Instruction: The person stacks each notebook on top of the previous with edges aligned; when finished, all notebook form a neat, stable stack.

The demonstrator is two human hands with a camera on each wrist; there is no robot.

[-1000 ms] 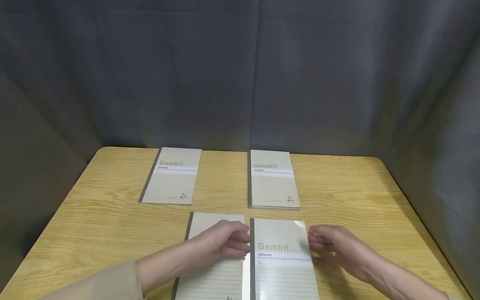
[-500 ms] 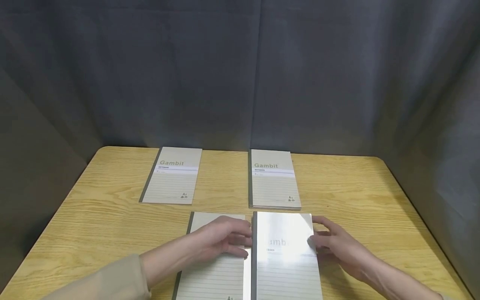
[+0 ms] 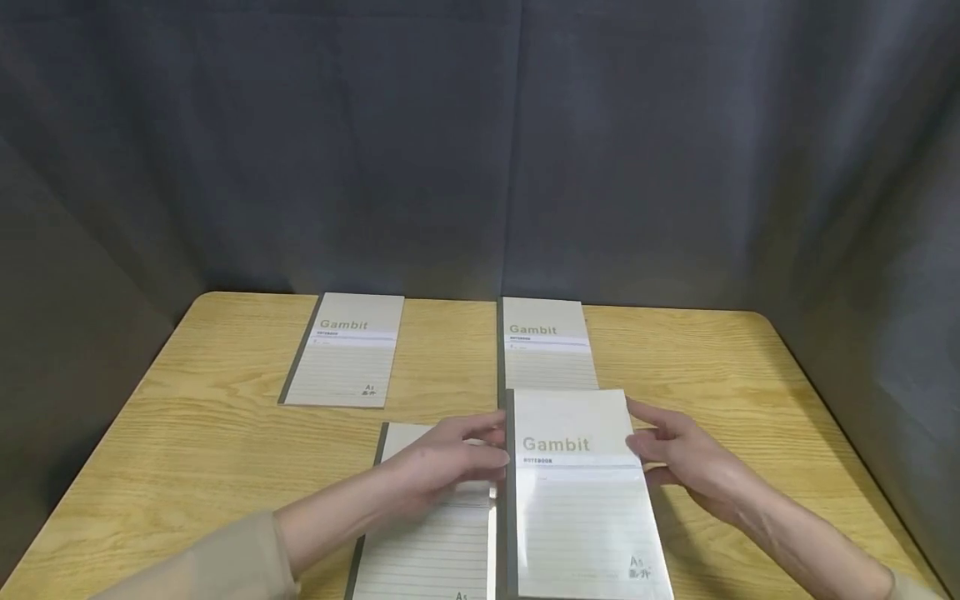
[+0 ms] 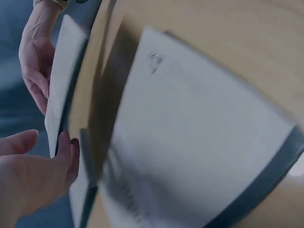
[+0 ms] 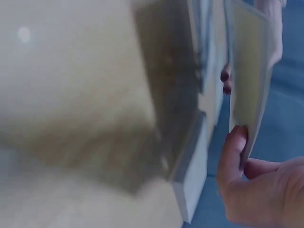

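Both hands hold a pale Gambit notebook (image 3: 581,525) with a dark spine, raised off the table with its cover facing up. My left hand (image 3: 450,454) grips the spine side, thumb and fingers at the edge. On the opposite side, my right hand (image 3: 693,467) pinches the right edge; the right wrist view shows its thumb and fingers (image 5: 232,152) on either face of the notebook. Below my left forearm lies another notebook (image 3: 427,558), partly covered by that hand. The raised notebook overlaps the lower part of the back right notebook (image 3: 547,358) in the head view.
A further notebook (image 3: 345,358) lies at the back left of the wooden table (image 3: 202,425). Dark grey curtains (image 3: 375,150) hang behind the table and along both sides.
The front right notebook has been taken hold of by both hands, lifted, and moved away from the body toward the back right notebook. The other notebooks have stayed put.
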